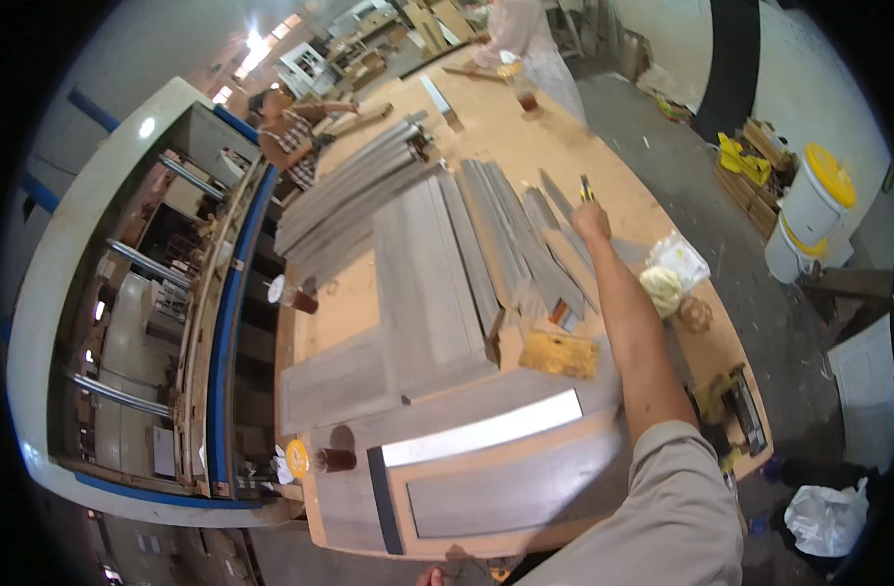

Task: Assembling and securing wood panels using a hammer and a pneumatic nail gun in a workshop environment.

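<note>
My right arm reaches far across the wooden worktable, and my right hand (591, 225) is closed around a small yellow-and-black tool (585, 189) that looks like a utility knife. Just left of that hand lie narrow grey strips (554, 195), one with a pointed end. Only a bit of my left hand (432, 577) shows at the bottom edge, by the near side of the table; its fingers are mostly cut off. Between the hands are large grey panels (432, 283), a white strip (486, 430) and a yellow block (560, 354).
Cups of dark drink (335, 459) stand along the table's left edge. A large press frame (37, 322) rises at left. Crumpled white cloth (677, 259) lies on the right side. Two people (289, 137) are at the far end. White buckets (818, 186) stand on the right.
</note>
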Available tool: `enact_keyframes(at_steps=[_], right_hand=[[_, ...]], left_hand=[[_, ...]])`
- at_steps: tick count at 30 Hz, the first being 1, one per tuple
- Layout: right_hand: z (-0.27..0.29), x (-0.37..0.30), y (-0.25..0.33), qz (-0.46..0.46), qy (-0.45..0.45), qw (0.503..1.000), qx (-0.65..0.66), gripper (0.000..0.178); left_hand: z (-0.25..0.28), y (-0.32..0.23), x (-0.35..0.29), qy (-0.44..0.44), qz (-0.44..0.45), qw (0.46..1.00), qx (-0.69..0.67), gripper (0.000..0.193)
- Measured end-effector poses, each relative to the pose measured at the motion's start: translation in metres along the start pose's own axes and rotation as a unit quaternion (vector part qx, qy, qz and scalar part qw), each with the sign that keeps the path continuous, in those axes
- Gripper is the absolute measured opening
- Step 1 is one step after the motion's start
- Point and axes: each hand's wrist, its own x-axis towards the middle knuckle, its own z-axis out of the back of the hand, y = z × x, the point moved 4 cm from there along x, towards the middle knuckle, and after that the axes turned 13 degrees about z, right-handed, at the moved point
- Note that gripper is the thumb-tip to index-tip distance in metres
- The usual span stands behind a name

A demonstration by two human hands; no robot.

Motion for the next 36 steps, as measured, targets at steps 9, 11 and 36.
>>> enact_keyframes(at_steps=[9,11,36], right_hand=[[0.153,-0.204,-0.018,0.334,0.081,0.933,0.104,0.019],[0.184,-0.271,-0.028,0.432,0.057,0.900,-0.020,0.021],[0.161,-0.442,-0.100,0.194,0.082,0.953,-0.217,0.060]], left_hand=[[-0.008,-0.044,0.031,0.043,-0.102,0.985,-0.129,0.035],[-0.026,-0.074,0.042,0.131,-0.101,0.957,-0.239,0.039],[-0.219,-0.207,-0.034,0.377,-0.315,0.869,-0.060,0.029]])
